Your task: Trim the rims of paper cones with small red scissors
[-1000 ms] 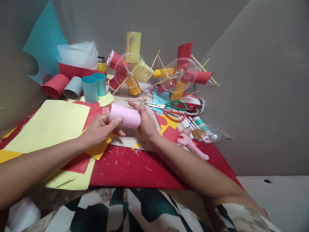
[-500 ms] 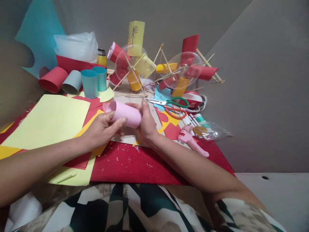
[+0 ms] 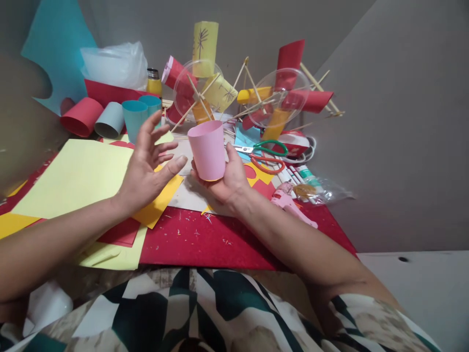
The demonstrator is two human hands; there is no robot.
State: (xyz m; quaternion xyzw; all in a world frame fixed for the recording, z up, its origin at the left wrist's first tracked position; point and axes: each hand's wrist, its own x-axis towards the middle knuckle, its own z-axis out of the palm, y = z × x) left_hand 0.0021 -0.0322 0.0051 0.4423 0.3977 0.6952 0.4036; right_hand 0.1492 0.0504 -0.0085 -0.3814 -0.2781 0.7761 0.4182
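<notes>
A pink paper cup [image 3: 207, 151] stands nearly upright in my right hand [image 3: 230, 183], its open rim facing up. The fingers of that hand pass beneath and behind the cup, with the thumb at its right side. To the left of the cup, my left hand [image 3: 150, 166] is raised with spread fingers and holds nothing. Behind that hand are two blue paper cups [image 3: 134, 117], one partly covered by the fingers. Scissors [image 3: 256, 149] with a green and an orange handle lie just right of my right hand.
Two wheel-like models of sticks, clear discs and coloured paper tubes [image 3: 205, 49] stand at the back. A pink glue gun [image 3: 293, 208] and markers lie right. Yellow sheets [image 3: 80, 176] cover the left side, near a red tube [image 3: 82, 117] and a grey tube [image 3: 110, 120].
The pink paper cup has turned from lying sideways to upright and risen a little. My left hand has let go of it and moved up and left with fingers spread.
</notes>
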